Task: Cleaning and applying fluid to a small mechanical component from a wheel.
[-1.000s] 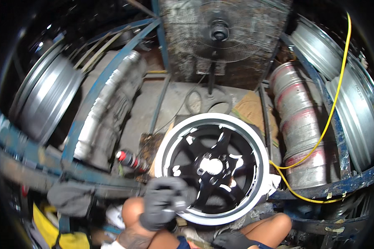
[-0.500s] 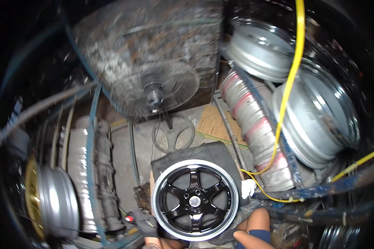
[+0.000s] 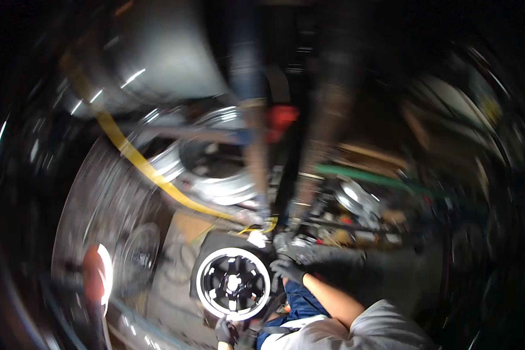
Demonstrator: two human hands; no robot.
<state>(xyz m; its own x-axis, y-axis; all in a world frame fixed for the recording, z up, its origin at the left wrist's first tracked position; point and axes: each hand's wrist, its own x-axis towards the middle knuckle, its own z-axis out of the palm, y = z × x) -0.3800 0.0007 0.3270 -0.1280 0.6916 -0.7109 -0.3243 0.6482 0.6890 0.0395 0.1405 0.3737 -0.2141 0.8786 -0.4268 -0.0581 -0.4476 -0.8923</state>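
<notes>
A car wheel rim (image 3: 202, 298) with black spokes and a bright silver lip lies face up on a dark cloth pad (image 3: 214, 240) in front of me. My left hand (image 3: 224, 331), in a dark glove, is at the near edge of the wheel rim. Blur hides whether its fingers grip anything. My right hand (image 3: 290, 271), gloved too, is just right of the wheel by my knee. Its fingers reach toward the left and look stretched out, with nothing visible in them.
A round fan (image 3: 108, 221) stands at the left. Beyond the pad, a yellow hose (image 3: 175, 192) crosses silver wheel rims (image 3: 224, 189). Upright posts (image 3: 316, 157) rise behind, with mixed parts (image 3: 359, 201) on the right. A white crumpled rag (image 3: 256, 238) lies by the pad.
My view has swung to the right and blurred, so the wheel rim sits further left and smaller. My right hand and forearm have come into view on the right.
</notes>
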